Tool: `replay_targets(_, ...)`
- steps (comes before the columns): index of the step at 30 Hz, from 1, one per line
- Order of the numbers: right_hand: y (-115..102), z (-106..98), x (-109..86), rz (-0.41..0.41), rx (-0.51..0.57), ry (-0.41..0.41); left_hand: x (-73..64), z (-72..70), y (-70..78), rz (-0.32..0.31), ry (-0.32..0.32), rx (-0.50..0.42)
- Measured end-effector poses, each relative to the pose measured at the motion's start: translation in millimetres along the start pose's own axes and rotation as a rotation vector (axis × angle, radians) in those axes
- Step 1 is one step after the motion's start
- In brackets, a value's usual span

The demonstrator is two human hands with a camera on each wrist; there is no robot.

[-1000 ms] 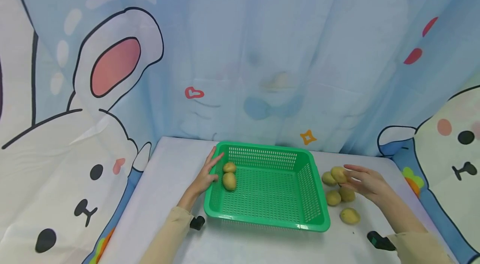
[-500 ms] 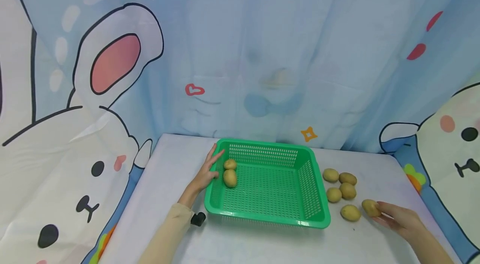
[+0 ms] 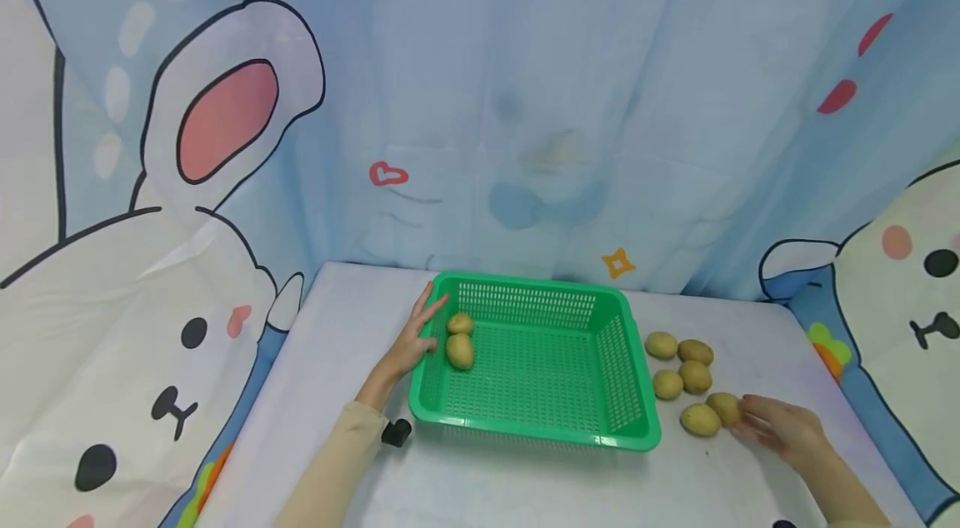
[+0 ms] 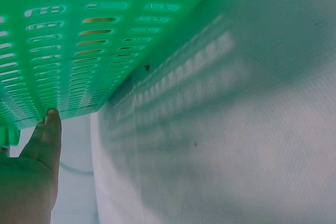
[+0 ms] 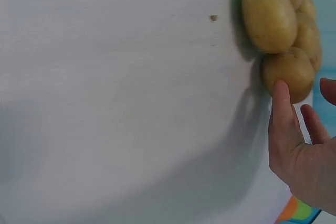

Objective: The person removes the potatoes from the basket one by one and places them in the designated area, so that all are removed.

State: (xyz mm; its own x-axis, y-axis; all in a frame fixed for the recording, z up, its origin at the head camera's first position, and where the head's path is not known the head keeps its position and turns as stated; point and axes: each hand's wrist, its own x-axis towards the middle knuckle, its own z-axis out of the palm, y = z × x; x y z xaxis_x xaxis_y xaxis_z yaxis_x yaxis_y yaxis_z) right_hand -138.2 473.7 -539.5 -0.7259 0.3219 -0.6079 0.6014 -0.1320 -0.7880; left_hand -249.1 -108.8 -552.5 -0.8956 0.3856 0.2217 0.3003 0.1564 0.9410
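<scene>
My left hand (image 3: 407,345) lies at the left rim of a green plastic basket (image 3: 540,436), fingers spread and straight. In the left wrist view its fingers (image 4: 51,129) reach along the slotted outer wall. Two potatoes (image 3: 460,351) lie inside, against the basket's left side. To the right of the basket, my right hand (image 3: 783,428) has its fingertips at a potato (image 3: 724,409) on the table. That one sits against another potato (image 3: 701,420). In the right wrist view one straight finger (image 5: 282,95) overlaps the potato (image 5: 291,72), and the thumb is apart from it.
Several more potatoes (image 3: 695,376) lie close together by the basket's right wall. White cloth (image 3: 540,495) covers the table. A blue curtain (image 3: 480,95) with cartoon rabbits hangs right behind the table's far edge.
My right hand has brought a potato from the far group towards the near right, then left against the nearest potato, and its fingers have loosened. My left hand stays at the rim.
</scene>
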Motion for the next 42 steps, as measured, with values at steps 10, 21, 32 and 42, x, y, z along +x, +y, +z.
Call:
replay_targets(10,-50.6,29.7,-28.0,-0.138,-0.18,-0.071,-7.1,-5.6,37.6,-0.024,-0.063,-0.011)
replay_targets(21,-98.8,156.9,-60.0,-0.319,-0.198,-0.338,-8.7,-5.3,37.0,-0.016,-0.054,-0.017)
replay_targets(32,-105.5,272.1,-66.5,-0.369,-0.213,-0.549,-8.7,-6.1,36.3,0.002,-0.062,-0.015)
replay_targets(42,-68.1,352.1,-64.2,-0.293,-0.285,-0.581,-8.7,-5.6,36.0,0.009,-0.057,-0.018)
